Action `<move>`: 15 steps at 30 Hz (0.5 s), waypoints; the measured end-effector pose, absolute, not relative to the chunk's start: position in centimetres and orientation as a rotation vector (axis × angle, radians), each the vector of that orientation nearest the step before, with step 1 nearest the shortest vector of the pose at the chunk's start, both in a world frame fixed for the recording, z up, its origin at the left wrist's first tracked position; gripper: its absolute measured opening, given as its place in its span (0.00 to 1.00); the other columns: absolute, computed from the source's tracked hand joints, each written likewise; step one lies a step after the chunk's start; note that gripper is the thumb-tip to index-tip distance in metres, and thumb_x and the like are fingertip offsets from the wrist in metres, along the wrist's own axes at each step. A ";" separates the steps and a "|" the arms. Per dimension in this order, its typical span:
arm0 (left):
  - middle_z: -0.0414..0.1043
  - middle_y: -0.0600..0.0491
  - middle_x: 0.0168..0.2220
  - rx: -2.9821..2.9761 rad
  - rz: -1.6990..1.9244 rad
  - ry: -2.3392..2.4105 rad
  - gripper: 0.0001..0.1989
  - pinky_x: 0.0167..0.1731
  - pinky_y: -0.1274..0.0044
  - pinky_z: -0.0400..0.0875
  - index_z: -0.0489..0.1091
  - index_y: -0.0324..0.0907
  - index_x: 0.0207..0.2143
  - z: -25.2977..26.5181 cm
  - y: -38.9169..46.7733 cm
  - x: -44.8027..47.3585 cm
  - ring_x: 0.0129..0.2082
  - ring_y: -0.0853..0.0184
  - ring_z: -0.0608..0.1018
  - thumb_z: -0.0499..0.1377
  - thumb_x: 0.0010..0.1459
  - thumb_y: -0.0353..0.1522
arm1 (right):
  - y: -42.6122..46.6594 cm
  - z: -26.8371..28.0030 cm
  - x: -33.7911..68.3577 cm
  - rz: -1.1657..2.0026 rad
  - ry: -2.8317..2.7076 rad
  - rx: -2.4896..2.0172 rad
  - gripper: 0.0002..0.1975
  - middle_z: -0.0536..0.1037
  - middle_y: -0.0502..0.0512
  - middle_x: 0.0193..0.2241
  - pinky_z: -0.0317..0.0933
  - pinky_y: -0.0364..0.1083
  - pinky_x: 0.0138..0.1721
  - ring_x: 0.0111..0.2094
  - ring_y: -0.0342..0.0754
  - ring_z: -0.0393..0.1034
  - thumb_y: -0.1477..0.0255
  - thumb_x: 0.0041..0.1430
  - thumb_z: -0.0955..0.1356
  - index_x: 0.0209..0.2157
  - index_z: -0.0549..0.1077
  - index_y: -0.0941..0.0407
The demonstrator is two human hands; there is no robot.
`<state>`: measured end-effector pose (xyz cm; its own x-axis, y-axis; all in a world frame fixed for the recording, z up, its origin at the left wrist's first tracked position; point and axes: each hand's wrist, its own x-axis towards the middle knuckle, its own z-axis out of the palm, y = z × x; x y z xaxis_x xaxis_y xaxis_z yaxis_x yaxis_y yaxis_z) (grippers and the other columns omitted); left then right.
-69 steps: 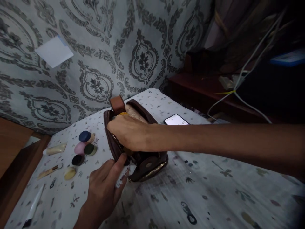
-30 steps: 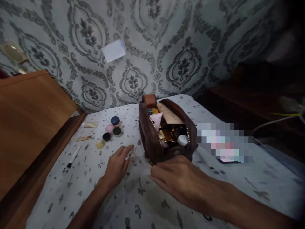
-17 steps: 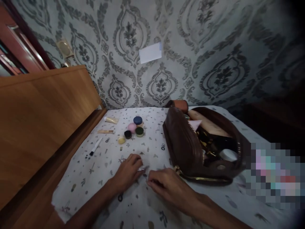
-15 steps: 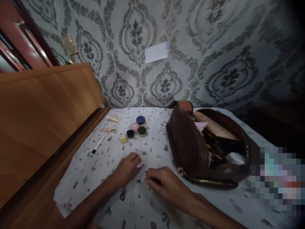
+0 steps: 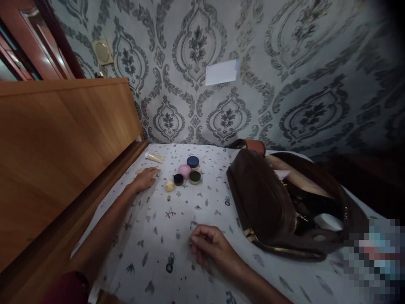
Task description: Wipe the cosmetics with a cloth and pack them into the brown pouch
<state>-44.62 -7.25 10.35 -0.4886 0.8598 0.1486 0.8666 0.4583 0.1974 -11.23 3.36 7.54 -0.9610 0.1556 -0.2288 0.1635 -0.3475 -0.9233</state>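
Note:
My left hand [image 5: 146,179] reaches to the far left of the cloth, fingers stretched out over a flat beige stick [image 5: 138,171], partly covering it. No object shows clearly in its fingers. A pale tube with a white cap [image 5: 154,157] lies just beyond. Right of that hand is a cluster: a blue-lidded jar [image 5: 193,162], a pink round container [image 5: 184,171], a black-lidded pot [image 5: 178,180], a dark green-lidded jar [image 5: 195,177] and a small yellow pot [image 5: 170,186]. My right hand [image 5: 209,245] hovers near the front middle, fingers curled closed; what they hold, if anything, is hidden.
An open brown leather bag [image 5: 259,202] stands at the right, with a white rounded item [image 5: 328,221] inside. A wooden panel [image 5: 72,122] borders the left side. Behind is the patterned wall [image 5: 171,76]. The printed white cloth [image 5: 152,228] covers the surface.
My left hand has moved from the middle, beside my right hand, to the far left by the beige stick. The white brush there no longer shows. My right hand stays near the front middle.

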 end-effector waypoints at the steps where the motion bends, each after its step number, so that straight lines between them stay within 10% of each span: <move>1: 0.69 0.48 0.55 -1.609 -0.369 -2.655 0.23 0.54 0.68 0.65 0.69 0.44 0.54 10.1 -7.0 -44.7 0.54 0.58 0.69 0.55 0.55 0.24 | 3.6 7.5 -11.3 -2.558 1.762 0.432 0.24 0.73 0.48 0.20 0.50 0.38 0.18 0.17 0.37 0.64 0.51 0.49 0.74 0.26 0.69 0.59; 11: 0.69 0.46 0.45 -1.476 -0.599 -2.506 0.12 0.47 0.68 0.66 0.65 0.43 0.47 13.9 -6.8 -42.3 0.46 0.57 0.71 0.49 0.65 0.35 | 4.1 6.8 -11.6 -2.710 1.599 0.427 0.21 0.76 0.52 0.24 0.56 0.39 0.22 0.20 0.39 0.67 0.55 0.49 0.76 0.28 0.73 0.59; 15: 0.68 0.54 0.35 -1.495 -1.265 -2.297 0.10 0.38 0.75 0.65 0.64 0.44 0.43 16.2 -6.7 -35.9 0.36 0.64 0.70 0.52 0.65 0.40 | 3.9 7.1 -11.5 -2.805 1.674 0.412 0.21 0.78 0.59 0.44 0.67 0.45 0.39 0.42 0.49 0.74 0.57 0.50 0.76 0.42 0.76 0.55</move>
